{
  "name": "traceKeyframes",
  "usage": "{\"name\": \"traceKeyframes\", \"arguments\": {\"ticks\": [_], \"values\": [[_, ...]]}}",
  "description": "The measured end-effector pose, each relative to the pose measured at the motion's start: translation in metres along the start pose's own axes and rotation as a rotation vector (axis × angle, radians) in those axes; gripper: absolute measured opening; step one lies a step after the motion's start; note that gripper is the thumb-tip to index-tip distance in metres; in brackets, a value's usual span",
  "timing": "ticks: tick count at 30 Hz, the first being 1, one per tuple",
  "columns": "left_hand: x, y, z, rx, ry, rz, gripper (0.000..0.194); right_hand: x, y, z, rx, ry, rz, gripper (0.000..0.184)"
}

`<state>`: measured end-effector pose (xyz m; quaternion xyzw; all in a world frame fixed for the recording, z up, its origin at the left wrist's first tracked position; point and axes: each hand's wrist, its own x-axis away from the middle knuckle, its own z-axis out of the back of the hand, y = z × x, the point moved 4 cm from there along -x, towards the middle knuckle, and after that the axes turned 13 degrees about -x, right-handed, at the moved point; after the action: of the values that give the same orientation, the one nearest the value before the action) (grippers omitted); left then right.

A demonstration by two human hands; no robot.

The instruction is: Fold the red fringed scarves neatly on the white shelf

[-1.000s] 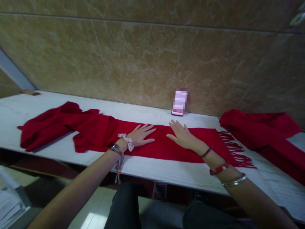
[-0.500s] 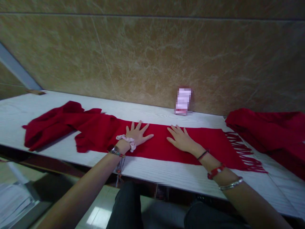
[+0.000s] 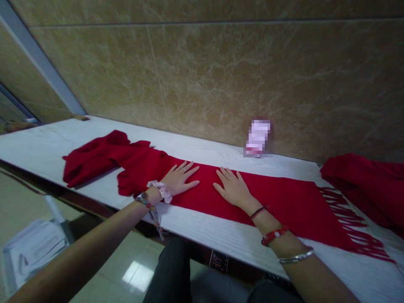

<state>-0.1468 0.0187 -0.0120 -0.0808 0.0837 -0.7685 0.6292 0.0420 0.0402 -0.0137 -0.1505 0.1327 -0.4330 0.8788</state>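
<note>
A red scarf (image 3: 277, 198) lies along the white table, its right part spread flat and ending in a fringe (image 3: 355, 223). Its left part is heaped in loose folds (image 3: 97, 155). My left hand (image 3: 179, 179) rests palm down with spread fingers on the cloth, beside where the folds begin. A little to the right, my right hand (image 3: 232, 188) also lies flat on the scarf, fingers stretched toward the wall. Neither hand grips the fabric.
Another bunch of red cloth (image 3: 366, 185) lies at the right end of the table (image 3: 202, 221). A blurred pinkish phone-like object (image 3: 258, 138) leans on the tiled wall (image 3: 205, 75). Below left stands a white bin-like container (image 3: 38, 252).
Both hands have slid left along the scarf, away from the fringe and nearer the folds. The camera view has turned somewhat left. The cloth's layout looks unchanged.
</note>
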Motion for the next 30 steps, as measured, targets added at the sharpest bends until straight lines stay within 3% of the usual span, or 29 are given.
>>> {"name": "traceKeyframes", "arguments": {"ticks": [6,10,13,16,18,21,24,30], "values": [[0.024,-0.032,-0.008,0.009,0.002,-0.027,0.06,-0.001,-0.001,0.001,0.009,0.01,-0.003,0.057],[0.027,-0.039,-0.008,-0.035,-0.005,0.012,0.059,-0.002,0.0,0.0,0.011,0.007,-0.011,0.058],[0.026,-0.025,0.001,-0.075,-0.022,0.003,0.058,-0.002,0.0,0.0,0.02,0.001,-0.007,0.057],[0.025,0.009,0.014,-0.053,0.066,-0.063,0.059,-0.001,0.0,0.001,0.02,0.012,-0.007,0.055],[0.026,0.031,0.017,-0.02,0.093,-0.064,0.07,-0.001,0.001,0.002,0.012,0.019,-0.013,0.053],[0.029,0.049,0.011,-0.004,0.036,-0.034,0.085,-0.001,0.003,0.003,-0.008,0.026,-0.02,0.049],[0.035,0.046,0.006,-0.015,-0.006,-0.061,0.089,0.0,0.003,0.004,-0.018,0.041,-0.019,0.048],[0.05,0.013,0.005,-0.005,-0.079,-0.13,0.094,-0.002,0.005,0.003,-0.05,0.084,0.007,0.046]]}}
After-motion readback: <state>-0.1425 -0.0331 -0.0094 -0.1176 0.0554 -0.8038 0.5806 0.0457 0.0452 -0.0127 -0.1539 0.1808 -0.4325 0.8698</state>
